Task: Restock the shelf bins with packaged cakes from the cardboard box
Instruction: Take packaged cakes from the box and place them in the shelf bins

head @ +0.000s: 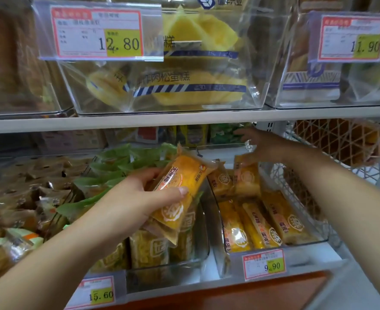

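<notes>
Gripping bundle of orange packaged cakes (180, 186) in left hand (137, 202), thumb laid across front wrapper, fingers curled behind. Holding bundle tilted, poking up and right of hand, over wall between left bin (184, 262) and right bin (307, 241). Reaching right hand (262, 148) to back of right bin, fingers spread wide and blurred, pinching nothing visible. Touching top edge of upright cake pack (246, 177) just below palm. Nearer front of same bin, flat cake packs (262, 224) side by side.

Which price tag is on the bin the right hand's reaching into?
The 9.90 tag, on the lower bin under the right hand. 15.60 fronts the bin left of it; 12.80 and 11.90 hang one shelf up.
</notes>
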A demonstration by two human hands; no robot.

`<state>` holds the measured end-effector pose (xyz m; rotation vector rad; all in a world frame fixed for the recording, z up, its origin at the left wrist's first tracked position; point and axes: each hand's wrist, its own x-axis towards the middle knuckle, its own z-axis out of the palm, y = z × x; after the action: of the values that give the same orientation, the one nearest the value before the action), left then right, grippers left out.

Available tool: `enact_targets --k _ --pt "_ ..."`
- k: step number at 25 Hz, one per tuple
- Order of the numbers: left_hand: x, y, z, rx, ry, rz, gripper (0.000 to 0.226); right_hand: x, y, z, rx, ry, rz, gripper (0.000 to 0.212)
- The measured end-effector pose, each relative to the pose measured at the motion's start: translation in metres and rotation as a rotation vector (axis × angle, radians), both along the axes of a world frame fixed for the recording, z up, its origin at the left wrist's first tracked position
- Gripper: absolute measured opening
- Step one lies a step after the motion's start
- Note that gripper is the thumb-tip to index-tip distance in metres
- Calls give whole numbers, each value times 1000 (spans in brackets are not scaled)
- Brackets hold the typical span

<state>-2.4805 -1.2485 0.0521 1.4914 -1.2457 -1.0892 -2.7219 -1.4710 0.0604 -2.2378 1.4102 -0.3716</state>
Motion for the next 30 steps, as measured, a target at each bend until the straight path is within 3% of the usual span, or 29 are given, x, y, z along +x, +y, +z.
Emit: enact_targets --k 2,6,9,12,15,19,21,24,26,28,30 --pt "2 2 -2 -1 13 -13 72 2 3 -22 -114 42 -106 90" --pt "2 3 -5 -24 35 -23 63 4 23 -56 18 133 -290 73" --pt "1 4 -4 -36 41 -23 51 5 32 -57 -10 -119 -348 66" --pt "2 7 -3 -31 23 -27 60 15 35 -62 -42 -365 -356 50" --pt "0 8 -3 -31 8 -2 67 25 37 -77 -106 -261 -322 42" --pt "-13 12 2 -44 -4 32 46 14 48 -62 -98 -181 -286 45" --pt "-24 12 4 -42 18 38 41 13 72 -46 -155 -354 -334 35" --pt "-48 2 1 -34 114 56 38 21 136 -28 168 -827 -242 22" --pt "-67 -9 0 -58 68 99 35 24 166 -22 348 -894 -113 20" --pt "-86 -20 3 -99 -61 122 34 21 179 -23 405 -937 -33 19" --pt "-100 -32 8 -193 -247 40 40 8 169 -23 394 -1043 -65 31"
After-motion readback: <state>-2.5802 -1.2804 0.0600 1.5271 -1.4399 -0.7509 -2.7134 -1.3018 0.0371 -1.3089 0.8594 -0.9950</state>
